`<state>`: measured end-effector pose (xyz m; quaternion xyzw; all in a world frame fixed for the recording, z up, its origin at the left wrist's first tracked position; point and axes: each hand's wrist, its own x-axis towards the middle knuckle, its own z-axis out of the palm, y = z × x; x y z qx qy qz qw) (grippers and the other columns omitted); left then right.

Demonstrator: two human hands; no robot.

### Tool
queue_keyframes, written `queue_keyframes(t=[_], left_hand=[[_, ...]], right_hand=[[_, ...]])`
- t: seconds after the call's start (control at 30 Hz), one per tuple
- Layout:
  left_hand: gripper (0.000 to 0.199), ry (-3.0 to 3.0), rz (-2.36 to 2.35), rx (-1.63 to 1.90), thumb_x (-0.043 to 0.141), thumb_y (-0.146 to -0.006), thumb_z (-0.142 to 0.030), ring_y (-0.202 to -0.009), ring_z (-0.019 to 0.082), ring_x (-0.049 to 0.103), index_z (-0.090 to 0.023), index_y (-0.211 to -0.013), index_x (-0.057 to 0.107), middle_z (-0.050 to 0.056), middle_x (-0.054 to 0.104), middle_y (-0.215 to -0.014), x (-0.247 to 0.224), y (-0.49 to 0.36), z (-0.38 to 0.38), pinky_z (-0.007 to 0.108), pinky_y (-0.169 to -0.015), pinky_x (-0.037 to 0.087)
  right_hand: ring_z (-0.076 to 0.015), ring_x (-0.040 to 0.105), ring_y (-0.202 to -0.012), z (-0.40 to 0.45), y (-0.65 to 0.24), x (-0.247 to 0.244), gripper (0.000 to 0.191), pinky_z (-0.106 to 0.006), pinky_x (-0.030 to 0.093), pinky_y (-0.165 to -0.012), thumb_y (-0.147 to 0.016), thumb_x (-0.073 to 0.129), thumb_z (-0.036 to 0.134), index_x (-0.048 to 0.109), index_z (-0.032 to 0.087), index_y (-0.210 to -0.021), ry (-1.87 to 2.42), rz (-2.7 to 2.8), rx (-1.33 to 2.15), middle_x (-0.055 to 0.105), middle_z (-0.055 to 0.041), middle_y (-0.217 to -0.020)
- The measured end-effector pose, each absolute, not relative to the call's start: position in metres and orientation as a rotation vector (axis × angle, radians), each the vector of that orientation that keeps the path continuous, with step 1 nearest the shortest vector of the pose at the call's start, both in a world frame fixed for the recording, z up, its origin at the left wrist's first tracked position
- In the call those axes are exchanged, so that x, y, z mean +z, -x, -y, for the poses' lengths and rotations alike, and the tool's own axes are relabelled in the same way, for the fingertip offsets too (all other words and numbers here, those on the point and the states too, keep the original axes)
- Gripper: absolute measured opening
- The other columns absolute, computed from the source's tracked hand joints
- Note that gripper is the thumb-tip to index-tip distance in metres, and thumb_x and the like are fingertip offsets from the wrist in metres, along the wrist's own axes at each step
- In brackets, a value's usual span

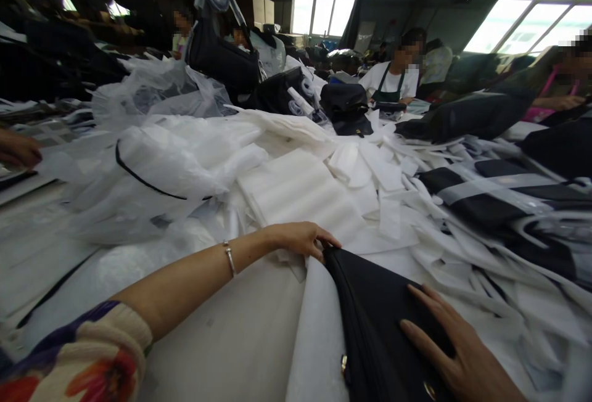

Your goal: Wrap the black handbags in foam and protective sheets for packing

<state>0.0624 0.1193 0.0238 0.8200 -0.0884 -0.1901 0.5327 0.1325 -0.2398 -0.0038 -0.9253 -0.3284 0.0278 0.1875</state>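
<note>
One bag (383, 315): near, right of centre; its long axis seems to run from the far corner toward us.
Left hand (303, 238): ours, pinching that far corner.
Right hand (462, 346): nearer us, spread against the bag's right side.

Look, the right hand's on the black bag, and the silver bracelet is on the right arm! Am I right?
Not quite: the head view shows the silver bracelet on the left arm. The right hand is on the black bag.
</note>
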Motion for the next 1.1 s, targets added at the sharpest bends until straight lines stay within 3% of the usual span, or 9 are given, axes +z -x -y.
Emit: queue_keyframes(t=[0.27, 0.47, 0.57, 0.67, 0.8, 0.9, 0.97, 1.1], left_hand=[[0.039, -2.206, 0.164, -0.367, 0.075, -0.066, -0.018, -0.071, 0.012, 0.057, -0.023, -0.102, 0.06, -0.005, 0.06, -0.082, 0.028, -0.069, -0.096, 0.021, -0.065, 0.042], [0.027, -2.207, 0.002, -0.305, 0.056, -0.081, -0.022, -0.069, 0.013, 0.054, -0.023, -0.108, 0.056, -0.003, 0.057, -0.077, 0.028, -0.069, -0.09, 0.023, -0.066, 0.041], [0.049, -2.096, 0.146, -0.498, 0.06, -0.076, -0.015, -0.068, 0.013, 0.054, -0.02, -0.124, 0.05, -0.003, 0.058, -0.081, 0.033, -0.067, -0.099, 0.022, -0.063, 0.044], [0.082, -1.979, 0.292, -0.565, 0.066, -0.068, -0.01, -0.075, 0.014, 0.055, -0.017, -0.142, 0.033, 0.003, 0.059, -0.101, 0.033, -0.063, -0.107, 0.023, -0.064, 0.046], [0.1, -1.852, 0.335, -0.613, 0.074, -0.064, -0.016, -0.08, 0.015, 0.056, -0.022, -0.15, 0.024, 0.006, 0.055, -0.113, 0.026, -0.06, -0.114, 0.026, -0.068, 0.048], [0.103, -1.659, 0.284, -0.683, 0.079, -0.065, -0.025, -0.092, 0.018, 0.058, -0.026, -0.151, 0.022, 0.005, 0.055, -0.116, 0.024, -0.061, -0.116, 0.028, -0.076, 0.049], [0.109, -1.636, 0.277, -0.688, 0.082, -0.062, -0.027, -0.106, 0.021, 0.057, -0.027, -0.151, 0.019, 0.008, 0.048, -0.132, 0.025, -0.061, -0.115, 0.028, -0.079, 0.05], [0.122, -1.807, 0.311, -0.604, 0.086, -0.055, -0.028, -0.134, 0.031, 0.036, -0.023, -0.153, 0.014, 0.013, 0.024, -0.154, 0.028, -0.057, -0.108, 0.034, -0.095, 0.045]], right_hand=[[-0.0353, 0.056, -0.124, 0.247, -0.134, -0.02, 0.06, -0.058, 0.052, -0.097, -0.085, 0.05, 0.061, 0.051, 0.031, -0.137, 2.636, 1.077, -0.075, 0.052, -0.0091, -0.143], [-0.0358, 0.052, -0.127, 0.245, -0.128, -0.021, 0.062, -0.057, 0.047, -0.102, -0.086, 0.05, 0.059, 0.048, 0.028, -0.14, 2.677, 1.071, -0.117, 0.049, -0.0105, -0.145], [-0.0354, 0.048, -0.13, 0.243, -0.122, -0.018, 0.061, -0.058, 0.045, -0.103, -0.089, 0.046, 0.058, 0.045, 0.027, -0.141, 2.684, 1.059, -0.149, 0.047, -0.0102, -0.146], [-0.0382, 0.039, -0.137, 0.242, -0.117, -0.015, 0.062, -0.062, 0.04, -0.105, -0.089, 0.043, 0.059, 0.047, 0.025, -0.141, 2.695, 1.119, -0.26, 0.046, -0.0117, -0.147], [-0.0385, 0.024, -0.144, 0.237, -0.118, -0.005, 0.055, -0.067, 0.029, -0.109, -0.093, 0.037, 0.054, 0.05, 0.027, -0.139, 2.616, 1.402, -0.373, 0.046, -0.0084, -0.148], [-0.033, 0.03, -0.143, 0.233, -0.124, 0.004, 0.052, -0.061, 0.032, -0.111, -0.096, 0.038, 0.047, 0.042, 0.03, -0.145, 2.537, 1.567, -0.244, 0.043, -0.0045, -0.151], [-0.0315, 0.036, -0.14, 0.232, -0.128, 0.007, 0.052, -0.059, 0.037, -0.11, -0.097, 0.038, 0.045, 0.038, 0.031, -0.147, 2.518, 1.572, -0.136, 0.041, -0.0038, -0.152], [-0.0326, 0.039, -0.138, 0.233, -0.13, 0.007, 0.051, -0.06, 0.037, -0.109, -0.096, 0.038, 0.047, 0.042, 0.033, -0.145, 2.508, 1.493, -0.049, 0.041, -0.0029, -0.152]])
